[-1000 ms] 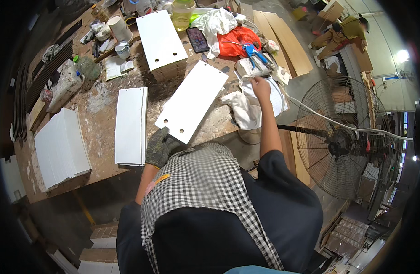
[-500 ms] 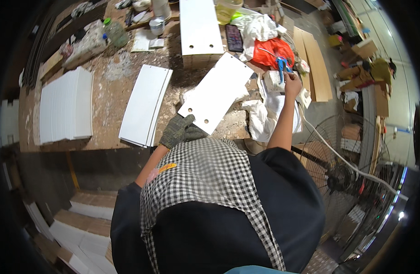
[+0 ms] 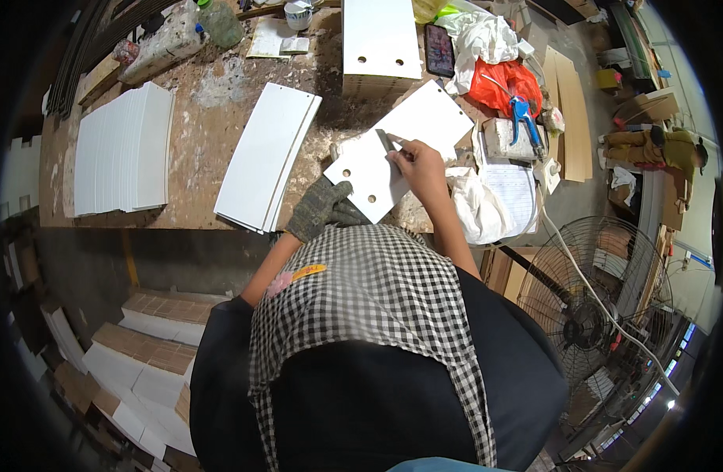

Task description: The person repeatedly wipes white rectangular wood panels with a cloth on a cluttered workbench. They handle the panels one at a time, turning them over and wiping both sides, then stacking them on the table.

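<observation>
A white panel (image 3: 424, 118) with drilled holes lies aslant in front of me, close to the bench's near edge. My left hand (image 3: 322, 211), in a dark knit glove, grips its near left corner, thumb on top. My bare right hand (image 3: 420, 169) is over the panel's middle, fingers pinched on a narrow dark flat strip (image 3: 384, 141), like a small scraper, against the white surface. Its exact kind is unclear. Left of the panel rests a short stack of white panels (image 3: 267, 153). Beyond it stands a taller stack of holed panels (image 3: 381, 35).
Far left stands a row of white boards (image 3: 121, 149). On the right are a blue-handled tool (image 3: 524, 118) on a whitish block, a red plastic bag (image 3: 495, 82), a phone (image 3: 438, 49), white cloth (image 3: 479, 206) and a lined sheet (image 3: 509, 189). A fan (image 3: 586, 322) stands beside the bench.
My right hand has moved left from beside the blue-handled tool to the panel, now with the dark strip in its fingers. My left hand keeps its grip; the whole view has shifted slightly.
</observation>
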{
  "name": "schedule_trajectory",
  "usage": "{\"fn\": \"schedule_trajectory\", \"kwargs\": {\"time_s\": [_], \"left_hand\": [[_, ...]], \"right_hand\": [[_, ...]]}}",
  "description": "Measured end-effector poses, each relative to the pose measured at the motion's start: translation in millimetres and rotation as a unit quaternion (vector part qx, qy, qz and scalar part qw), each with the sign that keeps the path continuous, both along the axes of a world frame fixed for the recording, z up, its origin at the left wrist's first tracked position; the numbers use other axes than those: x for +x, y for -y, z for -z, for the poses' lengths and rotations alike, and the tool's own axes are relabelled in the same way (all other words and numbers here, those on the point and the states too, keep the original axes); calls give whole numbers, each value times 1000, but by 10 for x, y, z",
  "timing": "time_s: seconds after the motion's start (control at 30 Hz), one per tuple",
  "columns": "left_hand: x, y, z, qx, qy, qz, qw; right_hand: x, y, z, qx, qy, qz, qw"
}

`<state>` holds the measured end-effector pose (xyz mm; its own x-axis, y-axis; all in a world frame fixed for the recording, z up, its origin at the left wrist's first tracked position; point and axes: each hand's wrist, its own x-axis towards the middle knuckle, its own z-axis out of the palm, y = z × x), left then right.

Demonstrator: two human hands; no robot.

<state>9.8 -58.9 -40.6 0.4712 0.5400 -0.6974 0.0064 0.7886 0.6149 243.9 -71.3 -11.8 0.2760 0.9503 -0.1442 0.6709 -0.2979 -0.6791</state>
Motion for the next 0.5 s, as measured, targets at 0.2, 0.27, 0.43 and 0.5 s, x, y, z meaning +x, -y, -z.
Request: {"fn": "schedule_trajectory", "kwargs": {"time_s": [0.2,0.27,0.43,0.5], "left_hand": [[2,-29,73,-18,-1,-10,1000],[-19,-46,171,20,13,6,1000],[-24,-48,139,-20,33,-12,999],[-28,-68,118,-29,24,-2,999]], "right_hand": [[-59,-42,-37,-72,-16,54,996],[-95,18,-42,-36,-25,5,999],[-109,19,5,-29,-1,18,999],[-114,27,18,-53,-7,41,998]]}}
